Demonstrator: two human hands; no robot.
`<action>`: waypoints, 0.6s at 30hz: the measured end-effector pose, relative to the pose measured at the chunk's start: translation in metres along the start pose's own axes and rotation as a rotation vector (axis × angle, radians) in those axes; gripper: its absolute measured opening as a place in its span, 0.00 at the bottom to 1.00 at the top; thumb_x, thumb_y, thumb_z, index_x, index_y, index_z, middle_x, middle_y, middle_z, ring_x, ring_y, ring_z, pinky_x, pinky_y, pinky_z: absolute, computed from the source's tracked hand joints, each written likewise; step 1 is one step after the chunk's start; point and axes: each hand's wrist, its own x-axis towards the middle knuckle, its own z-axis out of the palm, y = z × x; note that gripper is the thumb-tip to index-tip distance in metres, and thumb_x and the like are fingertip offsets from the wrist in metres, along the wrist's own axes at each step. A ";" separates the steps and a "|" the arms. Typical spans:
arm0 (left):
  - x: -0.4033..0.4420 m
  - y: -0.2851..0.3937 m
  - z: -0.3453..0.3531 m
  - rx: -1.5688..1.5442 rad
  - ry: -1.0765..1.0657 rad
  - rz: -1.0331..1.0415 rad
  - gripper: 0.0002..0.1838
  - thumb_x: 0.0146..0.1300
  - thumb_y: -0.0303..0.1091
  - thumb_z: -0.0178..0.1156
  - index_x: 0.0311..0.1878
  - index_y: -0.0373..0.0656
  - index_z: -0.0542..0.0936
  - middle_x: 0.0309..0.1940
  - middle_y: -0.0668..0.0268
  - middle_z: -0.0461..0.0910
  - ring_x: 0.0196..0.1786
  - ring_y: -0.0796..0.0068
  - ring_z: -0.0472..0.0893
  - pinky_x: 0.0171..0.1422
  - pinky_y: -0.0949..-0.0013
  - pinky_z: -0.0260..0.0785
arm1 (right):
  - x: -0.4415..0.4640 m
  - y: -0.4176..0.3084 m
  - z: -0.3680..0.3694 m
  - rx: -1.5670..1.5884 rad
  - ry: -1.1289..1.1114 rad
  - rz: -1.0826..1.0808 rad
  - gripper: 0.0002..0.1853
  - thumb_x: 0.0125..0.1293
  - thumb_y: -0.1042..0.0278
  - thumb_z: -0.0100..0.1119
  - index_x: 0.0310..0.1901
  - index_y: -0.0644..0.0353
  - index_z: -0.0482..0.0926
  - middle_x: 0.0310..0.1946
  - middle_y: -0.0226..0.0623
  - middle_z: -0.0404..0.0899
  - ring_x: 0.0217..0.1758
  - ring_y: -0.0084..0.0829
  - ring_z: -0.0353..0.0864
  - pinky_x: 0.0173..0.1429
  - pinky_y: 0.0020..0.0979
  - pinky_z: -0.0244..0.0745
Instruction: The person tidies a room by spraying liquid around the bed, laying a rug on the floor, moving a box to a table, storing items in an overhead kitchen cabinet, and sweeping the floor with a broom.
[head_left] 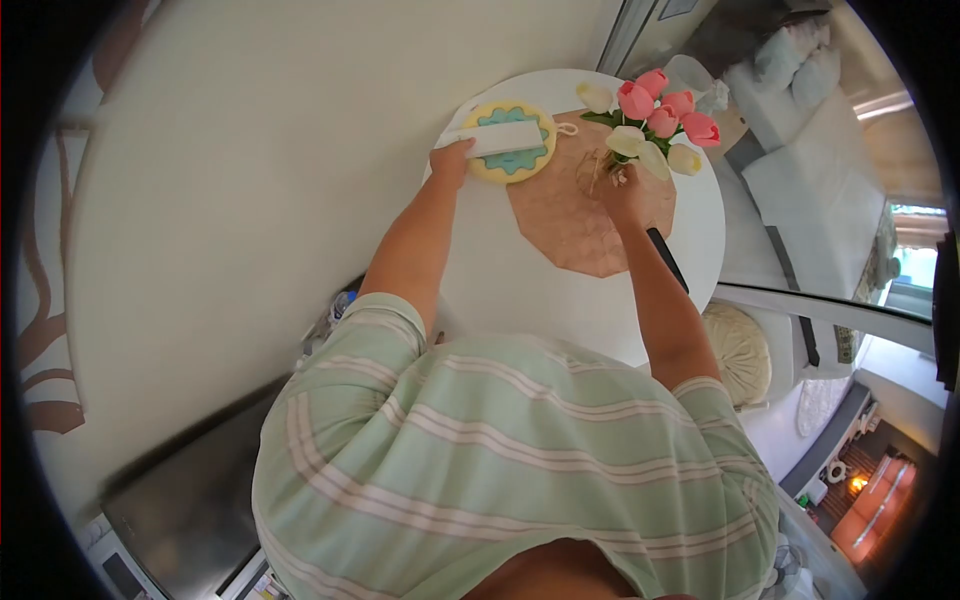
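Observation:
My left hand (pixel 452 164) is closed on the near-left end of a flat white rectangular object (pixel 502 139), thumb on top; its exact kind is not clear. The object lies across a round yellow pad (pixel 547 160) with a teal scalloped middle and a cord loop. My right hand (pixel 624 196) is closed around the base of a bunch of pink and white artificial-looking tulips (pixel 662 121), beside a twine bow (pixel 594 180). Whether a vase sits under the blooms is hidden. A brown polygonal placemat (pixel 565 235) lies beneath.
The white round table (pixel 480 270) stands against a wall and a mirror or glass panel. A black slim object (pixel 667 260) lies by my right forearm. A cream round cushion (pixel 738 355) is at the right, and a dark screen (pixel 200 490) at lower left.

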 end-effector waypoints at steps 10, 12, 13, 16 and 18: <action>0.024 0.007 -0.005 -0.008 -0.047 -0.251 0.17 0.48 0.30 0.67 0.42 0.49 0.74 0.35 0.69 0.74 0.32 0.74 0.74 0.31 0.75 0.67 | -0.022 -0.031 -0.003 -0.068 -0.049 0.143 0.26 0.55 0.56 0.59 0.51 0.65 0.69 0.45 0.52 0.76 0.50 0.50 0.74 0.50 0.42 0.68; 0.019 0.009 -0.003 0.011 -0.066 -0.273 0.16 0.51 0.30 0.65 0.43 0.47 0.73 0.35 0.69 0.74 0.32 0.74 0.74 0.31 0.77 0.69 | -0.027 -0.029 -0.002 -0.059 0.055 -0.002 0.25 0.54 0.58 0.60 0.50 0.66 0.68 0.41 0.45 0.74 0.43 0.42 0.74 0.46 0.36 0.69; 0.016 0.011 -0.005 0.018 -0.073 -0.285 0.15 0.52 0.29 0.64 0.43 0.46 0.73 0.36 0.68 0.74 0.33 0.74 0.74 0.31 0.78 0.70 | -0.031 -0.030 -0.001 -0.054 0.103 -0.075 0.25 0.54 0.59 0.61 0.49 0.66 0.68 0.39 0.41 0.73 0.40 0.38 0.74 0.44 0.33 0.70; 0.007 0.021 -0.021 -0.165 -0.268 -0.306 0.15 0.54 0.27 0.61 0.45 0.41 0.72 0.37 0.66 0.74 0.36 0.70 0.76 0.36 0.71 0.74 | -0.068 -0.064 0.005 0.382 0.142 0.409 0.23 0.57 0.62 0.58 0.52 0.62 0.65 0.40 0.37 0.71 0.41 0.36 0.73 0.46 0.32 0.70; -0.017 0.028 -0.043 -0.238 -0.410 -0.255 0.16 0.56 0.28 0.60 0.48 0.40 0.70 0.40 0.64 0.76 0.39 0.70 0.77 0.43 0.66 0.74 | -0.081 -0.078 0.009 0.645 -0.296 0.725 0.25 0.59 0.61 0.57 0.55 0.57 0.60 0.40 0.35 0.69 0.42 0.33 0.71 0.48 0.34 0.70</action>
